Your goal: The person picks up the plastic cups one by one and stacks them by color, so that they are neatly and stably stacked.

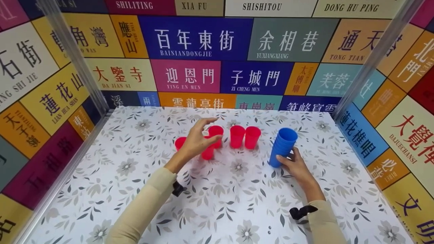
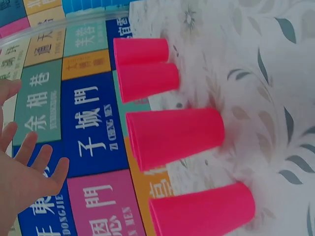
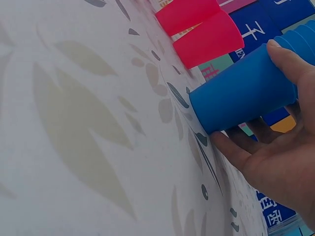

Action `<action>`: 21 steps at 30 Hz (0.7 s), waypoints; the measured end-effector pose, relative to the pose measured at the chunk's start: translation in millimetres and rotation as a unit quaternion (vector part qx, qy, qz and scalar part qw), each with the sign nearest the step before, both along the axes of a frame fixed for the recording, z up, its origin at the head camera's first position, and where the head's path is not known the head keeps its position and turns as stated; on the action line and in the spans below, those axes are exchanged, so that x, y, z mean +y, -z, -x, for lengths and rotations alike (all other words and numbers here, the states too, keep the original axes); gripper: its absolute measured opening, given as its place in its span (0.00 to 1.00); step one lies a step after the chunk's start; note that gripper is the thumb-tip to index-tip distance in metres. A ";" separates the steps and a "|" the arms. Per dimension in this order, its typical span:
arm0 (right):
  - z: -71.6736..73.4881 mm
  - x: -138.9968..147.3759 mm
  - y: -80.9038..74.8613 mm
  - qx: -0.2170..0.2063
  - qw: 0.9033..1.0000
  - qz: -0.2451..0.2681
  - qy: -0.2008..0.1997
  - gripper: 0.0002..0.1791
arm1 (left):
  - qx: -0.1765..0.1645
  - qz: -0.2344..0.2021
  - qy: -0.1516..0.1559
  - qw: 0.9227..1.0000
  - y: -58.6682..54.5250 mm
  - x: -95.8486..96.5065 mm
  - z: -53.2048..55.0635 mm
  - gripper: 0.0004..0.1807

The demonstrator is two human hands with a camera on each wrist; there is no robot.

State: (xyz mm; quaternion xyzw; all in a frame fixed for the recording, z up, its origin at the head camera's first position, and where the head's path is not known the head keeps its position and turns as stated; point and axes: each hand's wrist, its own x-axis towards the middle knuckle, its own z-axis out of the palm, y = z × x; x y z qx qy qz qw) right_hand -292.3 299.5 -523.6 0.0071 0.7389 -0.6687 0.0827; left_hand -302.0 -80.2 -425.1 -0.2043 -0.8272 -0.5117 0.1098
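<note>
My right hand grips a stack of nested blue cups, mouths up, at the right of the table. In the right wrist view, thumb and fingers wrap the side of the blue stack, its base close to the tabletop. My left hand hovers over the red cups at left, thumb and fingers spread apart, nothing between them. A red cup stands below it, another red cup just behind, and a third red cup is partly hidden by the hand. The left hand appears empty in its wrist view.
Two red cups, a left one and a right one, stand side by side mid-table. The patterned white tabletop meets printed wall panels at the back and sides. Clear posts rise at both back corners.
</note>
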 end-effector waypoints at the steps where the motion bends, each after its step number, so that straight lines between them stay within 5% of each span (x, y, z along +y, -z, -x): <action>1: -0.2 -0.4 0.0 0.000 1.000 -0.001 -0.001 0.51 | -0.001 -0.004 -0.006 1.000 1.5 -4.7 0.1 0.33; 14: -0.8 0.5 -0.6 -0.011 1.000 -0.019 -0.002 0.52 | -0.024 -0.044 -0.086 0.995 29.6 -59.3 2.9 0.34; 21: -0.3 -0.3 -0.8 -0.007 1.000 -0.005 -0.002 0.52 | -0.076 -0.059 -0.109 0.989 43.9 -80.3 -0.1 0.40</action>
